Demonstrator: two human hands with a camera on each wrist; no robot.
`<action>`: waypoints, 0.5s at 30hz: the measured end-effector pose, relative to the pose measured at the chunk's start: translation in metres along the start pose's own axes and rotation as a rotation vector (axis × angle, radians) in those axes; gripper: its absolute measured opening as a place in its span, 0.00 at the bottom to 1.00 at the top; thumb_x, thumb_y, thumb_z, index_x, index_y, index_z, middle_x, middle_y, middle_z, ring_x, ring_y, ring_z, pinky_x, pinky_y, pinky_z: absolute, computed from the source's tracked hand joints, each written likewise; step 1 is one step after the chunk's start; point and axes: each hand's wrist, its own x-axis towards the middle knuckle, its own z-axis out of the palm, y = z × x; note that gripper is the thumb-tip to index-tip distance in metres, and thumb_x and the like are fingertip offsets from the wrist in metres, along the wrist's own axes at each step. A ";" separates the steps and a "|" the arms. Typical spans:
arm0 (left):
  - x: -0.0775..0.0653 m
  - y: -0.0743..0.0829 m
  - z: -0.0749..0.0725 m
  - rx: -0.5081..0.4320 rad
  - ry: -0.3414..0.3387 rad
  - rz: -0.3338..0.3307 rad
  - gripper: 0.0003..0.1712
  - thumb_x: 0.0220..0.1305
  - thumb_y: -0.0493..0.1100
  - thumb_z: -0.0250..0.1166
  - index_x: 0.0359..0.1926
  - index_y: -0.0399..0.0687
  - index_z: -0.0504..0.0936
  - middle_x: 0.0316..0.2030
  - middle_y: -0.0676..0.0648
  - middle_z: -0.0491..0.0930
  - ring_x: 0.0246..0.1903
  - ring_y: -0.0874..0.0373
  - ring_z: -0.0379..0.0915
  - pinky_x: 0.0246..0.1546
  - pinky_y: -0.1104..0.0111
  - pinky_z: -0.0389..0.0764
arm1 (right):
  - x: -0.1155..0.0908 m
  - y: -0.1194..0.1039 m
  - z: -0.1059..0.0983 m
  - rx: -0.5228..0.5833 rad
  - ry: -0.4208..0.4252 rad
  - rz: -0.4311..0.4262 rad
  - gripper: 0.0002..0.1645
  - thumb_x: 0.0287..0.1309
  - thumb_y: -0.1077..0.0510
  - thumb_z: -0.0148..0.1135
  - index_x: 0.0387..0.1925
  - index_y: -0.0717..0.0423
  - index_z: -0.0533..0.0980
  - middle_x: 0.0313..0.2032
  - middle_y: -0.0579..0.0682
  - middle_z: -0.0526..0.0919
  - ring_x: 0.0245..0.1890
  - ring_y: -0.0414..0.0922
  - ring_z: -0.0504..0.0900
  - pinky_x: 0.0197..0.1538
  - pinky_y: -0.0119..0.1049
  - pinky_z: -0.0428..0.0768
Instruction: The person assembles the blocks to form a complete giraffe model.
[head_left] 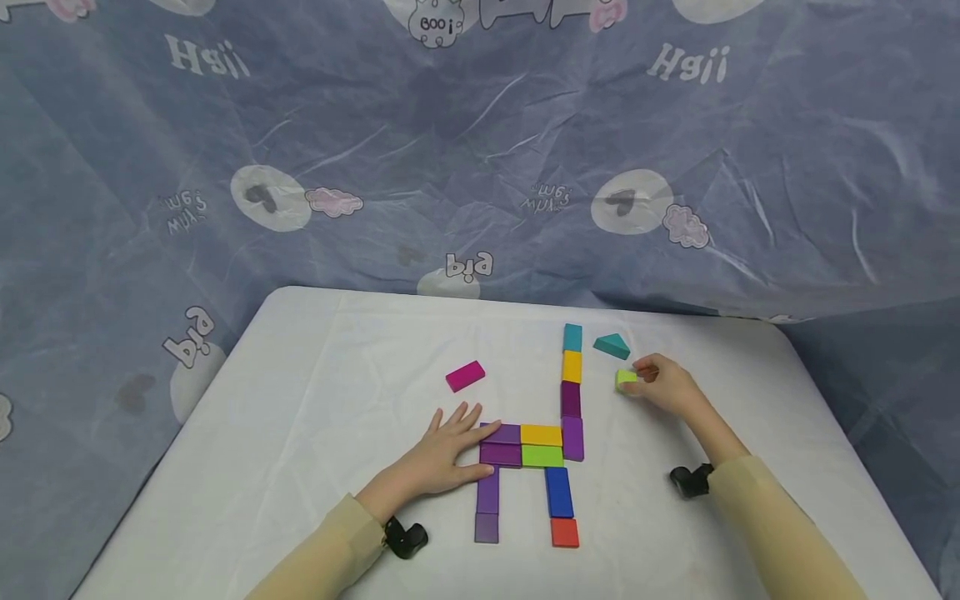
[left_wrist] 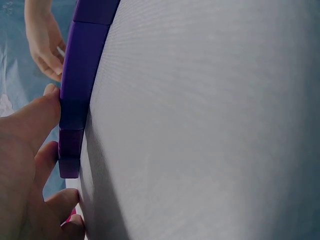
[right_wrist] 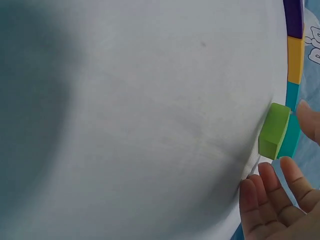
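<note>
My left hand (head_left: 442, 454) lies spread beside flat wooden blocks laid edge to edge. Its index fingertip reaches the upper purple block (head_left: 506, 434), and its thumb tip is at the top of the purple block column (head_left: 487, 490). On the right, my right hand (head_left: 666, 385) has thumb and fingers either side of a small lime green block (head_left: 626, 380). In the right wrist view that green block (right_wrist: 274, 131) sits on the table, with a slight gap to the thumb. A teal triangular block (head_left: 613, 346) lies just beyond it.
A magenta block (head_left: 466, 376) lies apart, left of the tall column topped by a teal block (head_left: 573, 337). Blue (head_left: 559, 492) and red (head_left: 565, 532) blocks form a lower right leg. The white tabletop (head_left: 337, 358) meets a patterned blue-grey sheet (head_left: 420, 125) behind.
</note>
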 end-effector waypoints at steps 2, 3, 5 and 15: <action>0.000 0.000 0.000 0.004 0.000 0.001 0.39 0.66 0.65 0.58 0.75 0.67 0.59 0.78 0.45 0.49 0.78 0.45 0.36 0.75 0.41 0.34 | 0.001 0.002 0.003 -0.022 -0.006 -0.023 0.37 0.58 0.46 0.68 0.58 0.68 0.69 0.56 0.68 0.74 0.54 0.61 0.72 0.60 0.56 0.75; 0.000 0.000 0.000 0.005 0.001 0.001 0.39 0.66 0.65 0.58 0.75 0.67 0.59 0.77 0.45 0.49 0.78 0.45 0.36 0.75 0.41 0.34 | 0.002 0.002 0.004 -0.030 -0.004 -0.032 0.37 0.58 0.47 0.69 0.59 0.68 0.70 0.56 0.68 0.74 0.54 0.61 0.72 0.60 0.56 0.75; 0.000 0.000 0.000 0.009 0.002 0.001 0.39 0.66 0.65 0.58 0.75 0.67 0.59 0.77 0.45 0.49 0.78 0.45 0.36 0.75 0.41 0.35 | 0.003 0.003 0.006 -0.038 0.001 -0.035 0.36 0.57 0.49 0.70 0.59 0.67 0.70 0.57 0.68 0.73 0.54 0.61 0.72 0.61 0.56 0.75; 0.000 0.001 0.000 0.003 -0.001 -0.002 0.39 0.66 0.64 0.58 0.75 0.66 0.60 0.77 0.45 0.50 0.78 0.45 0.36 0.75 0.40 0.35 | 0.004 0.008 0.010 -0.070 0.045 -0.061 0.30 0.57 0.55 0.71 0.56 0.68 0.75 0.54 0.66 0.75 0.53 0.61 0.73 0.60 0.57 0.75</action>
